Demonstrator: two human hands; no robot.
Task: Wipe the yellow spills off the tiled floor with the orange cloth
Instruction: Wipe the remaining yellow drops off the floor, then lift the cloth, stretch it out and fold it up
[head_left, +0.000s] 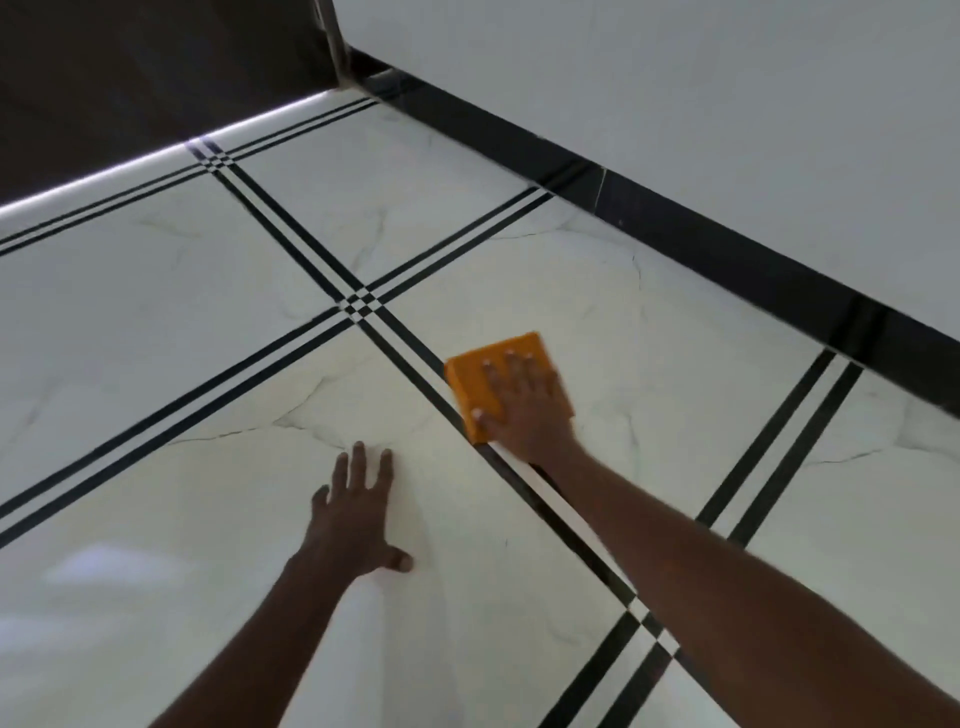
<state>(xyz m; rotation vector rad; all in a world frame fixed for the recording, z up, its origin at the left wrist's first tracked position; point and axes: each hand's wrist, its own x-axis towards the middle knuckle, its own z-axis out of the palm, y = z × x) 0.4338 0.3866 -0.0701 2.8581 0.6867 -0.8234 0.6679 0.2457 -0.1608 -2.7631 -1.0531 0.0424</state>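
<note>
The orange cloth (470, 382), folded into a flat square, lies on the white marble-look tiled floor (208, 322) beside a double black stripe. My right hand (524, 410) presses flat on top of the cloth, fingers spread, covering its near right part. My left hand (358, 514) rests palm down on the bare tile to the left and nearer to me, fingers apart, holding nothing. A faint yellowish tint shows on the tile (363, 395) between the two hands; no distinct yellow spill stands out.
A white wall (675, 104) with a black skirting (675, 228) runs along the right. A dark panel (130, 78) with a bright light strip at its foot closes the far left. Black double stripes (291, 244) cross the floor in a grid.
</note>
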